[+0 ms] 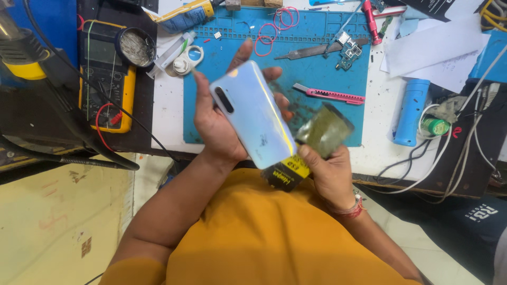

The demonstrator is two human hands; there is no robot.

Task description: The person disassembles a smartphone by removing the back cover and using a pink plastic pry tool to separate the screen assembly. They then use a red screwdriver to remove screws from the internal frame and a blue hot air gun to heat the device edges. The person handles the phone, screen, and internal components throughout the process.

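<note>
Yellow-black pouch (285,177) under phone (253,113)

Yellow multimeter (107,84); pink utility knife (328,94); blue cylinder (412,111); blue mat (317,63).

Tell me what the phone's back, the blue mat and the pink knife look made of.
Phone back in the left hand: glossy glass or plastic, pearly white with a bright reflected streak; which one is unclear. Mat: matte blue, likely silicone or rubber, with moulded compartments along its top edge. Knife: pink plastic body, small metal blade tip.
</note>
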